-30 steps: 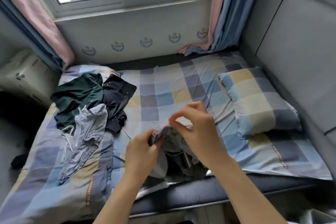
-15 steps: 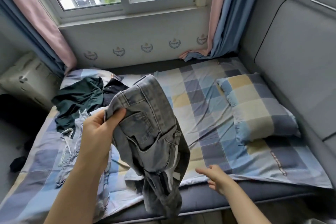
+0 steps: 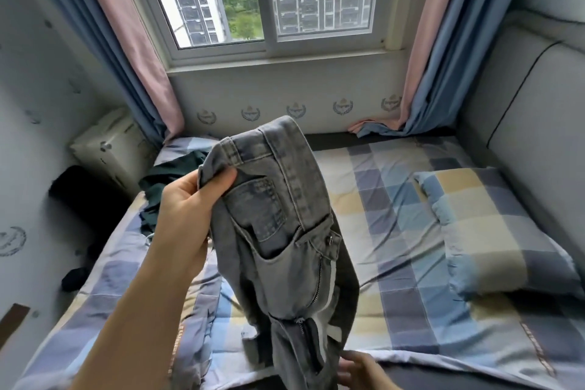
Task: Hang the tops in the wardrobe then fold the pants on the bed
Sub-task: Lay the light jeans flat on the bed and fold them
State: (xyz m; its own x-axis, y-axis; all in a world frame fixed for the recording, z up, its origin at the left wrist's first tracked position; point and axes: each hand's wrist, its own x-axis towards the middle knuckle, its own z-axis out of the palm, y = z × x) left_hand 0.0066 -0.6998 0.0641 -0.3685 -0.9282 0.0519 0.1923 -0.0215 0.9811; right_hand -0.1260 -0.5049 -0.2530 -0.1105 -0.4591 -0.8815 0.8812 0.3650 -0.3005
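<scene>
— What could go wrong for us from here?

— We have the grey jeans (image 3: 272, 231) by the waistband only: our left hand (image 3: 186, 209) pinches a bunch of it, thumb over the denim, fingers (image 3: 221, 179) curled round it. The whole weight hangs off that one pinch, so it could slip, and the garment would drop in a heap at the near edge of the bed (image 3: 395, 231). The fly looks open and the fabric twisted, so we judge a fold made now would come out crooked.

— And the right hand (image 3: 357, 369)?

— Low at the near edge, touching the hanging legs. Whether it has hold of them or rests loose, we cannot tell.

— Which way do the jeans point?

— Waistband up and far, legs down and near; the long axis is close to upright, held in the air above the left half of the bed, in front of the dark green garment (image 3: 171, 180).
</scene>
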